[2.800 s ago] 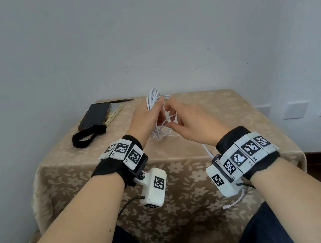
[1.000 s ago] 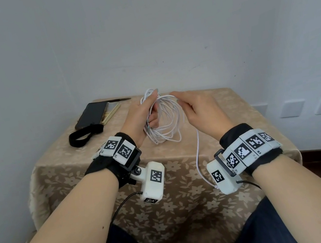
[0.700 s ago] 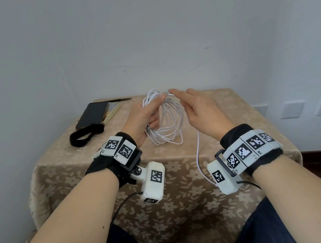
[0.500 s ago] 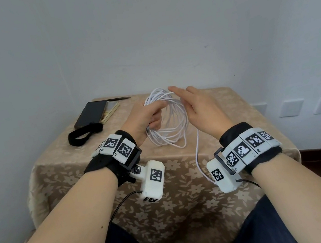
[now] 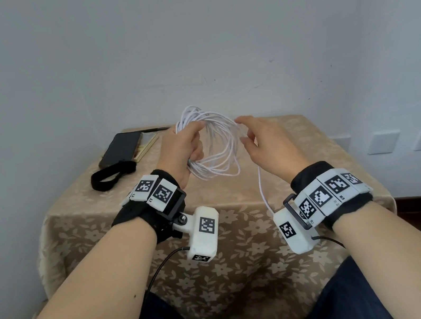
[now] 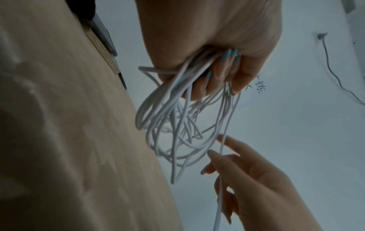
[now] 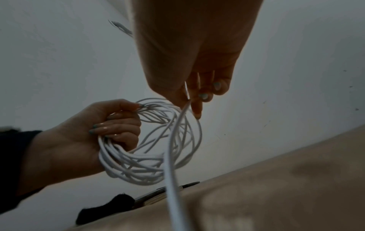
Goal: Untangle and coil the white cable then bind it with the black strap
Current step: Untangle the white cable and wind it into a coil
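Left hand [image 5: 183, 147] curled tight round a bunch of loops of the white cable [image 5: 215, 144], held up above the tabletop [image 5: 238, 202]. Right hand [image 5: 268, 144] just beside the loops, fingers loosely bent, one loose strand running down from it. From the head, hard to tell how that strand is held. From the right wrist, strand pinched between thumb and fingertips [image 7: 197, 109] of the right hand. From the left wrist, fingertips [image 6: 229, 65] of the left hand pressing the loops into the palm. Black strap [image 5: 111, 174] lying flat on the tabletop, well to the left of the left hand, next to a dark phone [image 5: 121, 149].
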